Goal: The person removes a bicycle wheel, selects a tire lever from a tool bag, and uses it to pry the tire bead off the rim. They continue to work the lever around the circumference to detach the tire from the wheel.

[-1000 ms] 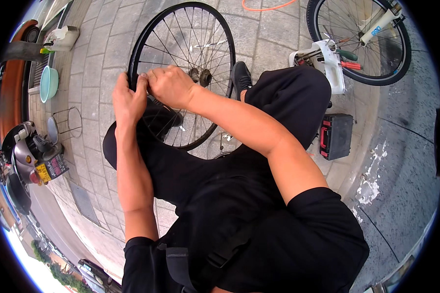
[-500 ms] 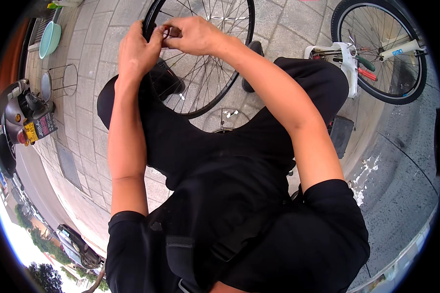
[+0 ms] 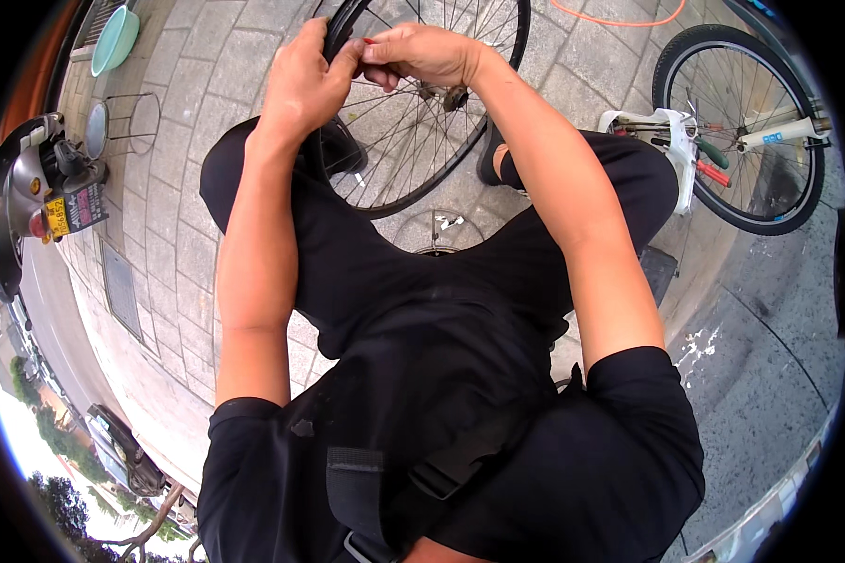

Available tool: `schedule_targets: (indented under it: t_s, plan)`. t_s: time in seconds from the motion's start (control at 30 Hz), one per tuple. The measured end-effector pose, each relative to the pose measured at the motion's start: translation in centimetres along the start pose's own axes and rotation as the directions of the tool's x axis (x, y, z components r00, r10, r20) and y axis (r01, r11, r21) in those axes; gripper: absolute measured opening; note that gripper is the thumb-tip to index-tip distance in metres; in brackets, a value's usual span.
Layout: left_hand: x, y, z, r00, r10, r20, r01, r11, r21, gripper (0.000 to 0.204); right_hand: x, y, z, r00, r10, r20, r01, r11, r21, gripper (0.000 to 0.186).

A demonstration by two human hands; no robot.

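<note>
A bicycle wheel (image 3: pixel 408 200) with a black rim and thin spokes stands between my legs, its hub (image 3: pixel 455 98) showing below my right wrist. My left hand (image 3: pixel 307 83) is closed round the wheel's left edge, fingers on the far side and thumb toward the right hand. Held in a pinch, my right hand (image 3: pixel 427 54) meets the left thumb at the rim. A small red piece (image 3: pixel 368 41) shows at its fingertips; its kind is too small to make out.
Another bicycle wheel (image 3: pixel 665 80) with a tyre lies at the right, beside a white tool holder (image 3: pixel 681 155) with red- and green-handled tools. An orange hose (image 3: pixel 620 22) crosses the far paving. At the left are a green basin (image 3: pixel 115 42), a wire stand (image 3: pixel 131 124) and a parked scooter (image 3: pixel 33 192).
Both hands and the wheel have shifted right in the picture, along with the surroundings. The hub and the orange hose now show. The right hand's fingers have drawn closer together.
</note>
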State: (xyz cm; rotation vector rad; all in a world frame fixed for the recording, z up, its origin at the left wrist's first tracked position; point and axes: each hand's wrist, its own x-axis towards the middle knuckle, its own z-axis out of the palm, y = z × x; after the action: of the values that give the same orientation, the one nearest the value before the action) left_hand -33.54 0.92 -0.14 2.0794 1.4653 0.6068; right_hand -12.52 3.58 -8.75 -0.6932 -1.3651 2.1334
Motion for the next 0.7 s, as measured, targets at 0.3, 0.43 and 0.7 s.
schedule_targets:
  t_s: [0.3, 0.43, 0.7]
  plan:
    - [1.5, 0.6, 0.0, 0.982, -0.178, -0.059, 0.184, 0.978, 0.099, 0.038, -0.8, 0.9, 7.1, 0.606, -0.744, -0.282, -0.009, 0.348, -0.938, 0.057]
    - [1.4, 1.0, 0.1, 0.978, -0.203, -0.043, 0.202, 0.979, -0.037, 0.040, -0.9, 1.5, 7.4, 0.523, -0.835, -0.172, -0.049, 0.173, -0.984, 0.055]
    - [1.2, -0.1, 0.1, 0.990, -0.121, -0.070, 0.125, 0.990, 0.061, 0.042, -0.8, 0.7, 7.2, 0.531, -0.837, -0.137, -0.087, 0.107, -0.990, 0.033]
